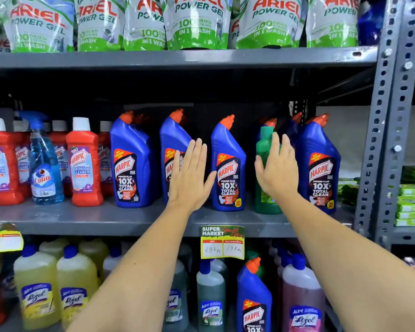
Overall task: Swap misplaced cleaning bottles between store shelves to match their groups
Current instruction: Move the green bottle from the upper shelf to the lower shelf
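Observation:
A green bottle (pixel 265 161) stands on the middle shelf (pixel 106 219) among blue Harpic bottles (pixel 228 166). My right hand (pixel 277 168) is in front of it with flat, spread fingers, at or near its right side; no grip shows. My left hand (pixel 189 173) is open with fingers up, in front of another blue Harpic bottle (pixel 173 142). On the lower shelf one blue Harpic bottle (pixel 254 298) stands among Lizol bottles (pixel 211 295). A blue Colin spray bottle (pixel 44 164) stands among the red Harpic bottles (pixel 83 164) at the left.
Ariel Power Gel pouches (pixel 197 22) fill the top shelf. A price tag (pixel 222 243) hangs from the middle shelf's front edge. A grey perforated upright (pixel 383 130) borders the shelves at the right, with green packets (pixel 412 202) beyond it. Yellow Lizol bottles (pixel 37 288) stand lower left.

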Demonstrator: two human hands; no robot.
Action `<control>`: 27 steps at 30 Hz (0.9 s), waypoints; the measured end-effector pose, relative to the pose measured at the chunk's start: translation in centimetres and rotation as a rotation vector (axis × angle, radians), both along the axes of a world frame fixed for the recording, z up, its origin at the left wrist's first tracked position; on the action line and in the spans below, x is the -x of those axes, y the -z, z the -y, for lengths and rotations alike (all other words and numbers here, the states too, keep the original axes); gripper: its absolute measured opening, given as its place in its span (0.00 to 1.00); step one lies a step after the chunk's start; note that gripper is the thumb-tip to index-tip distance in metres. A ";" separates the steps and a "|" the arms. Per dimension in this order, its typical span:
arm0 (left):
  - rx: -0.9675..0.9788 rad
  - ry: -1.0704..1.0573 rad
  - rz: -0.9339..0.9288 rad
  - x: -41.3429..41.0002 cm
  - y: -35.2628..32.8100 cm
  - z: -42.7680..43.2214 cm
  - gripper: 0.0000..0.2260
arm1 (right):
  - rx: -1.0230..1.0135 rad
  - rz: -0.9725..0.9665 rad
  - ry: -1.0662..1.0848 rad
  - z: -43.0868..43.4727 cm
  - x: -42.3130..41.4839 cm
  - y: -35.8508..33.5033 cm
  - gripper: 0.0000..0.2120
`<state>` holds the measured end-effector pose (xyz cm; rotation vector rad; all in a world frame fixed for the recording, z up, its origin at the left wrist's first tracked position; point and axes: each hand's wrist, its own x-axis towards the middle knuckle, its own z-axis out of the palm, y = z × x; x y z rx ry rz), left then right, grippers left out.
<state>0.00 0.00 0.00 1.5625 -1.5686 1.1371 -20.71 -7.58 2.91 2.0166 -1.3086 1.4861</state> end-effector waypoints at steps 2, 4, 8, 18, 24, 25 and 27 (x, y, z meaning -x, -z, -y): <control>-0.053 -0.024 -0.022 -0.4 1.6 -0.8 0.29 | -0.033 0.081 -0.017 0.0 -0.2 0.1 0.39; -0.096 -0.038 -0.029 -1.1 4.6 -1.3 0.30 | -0.065 0.107 -0.007 -0.1 -0.3 0.4 0.44; -0.218 0.022 -0.120 -1.3 8.5 -2.5 0.29 | -0.193 0.265 -0.020 -0.1 -0.6 1.4 0.50; -0.164 0.072 -0.128 -1.0 9.2 -3.2 0.21 | -0.416 0.464 -0.073 -0.6 0.1 2.9 0.50; -0.121 0.075 -0.120 -1.2 9.5 -2.7 0.22 | -0.455 0.510 -0.109 -1.6 0.6 2.1 0.50; -0.114 0.076 -0.121 -1.3 9.5 -2.7 0.22 | -0.438 0.523 -0.114 -1.9 0.7 2.1 0.50; -0.116 0.076 -0.123 -1.2 9.5 -2.9 0.23 | -0.392 0.568 -0.139 -2.5 0.8 2.3 0.48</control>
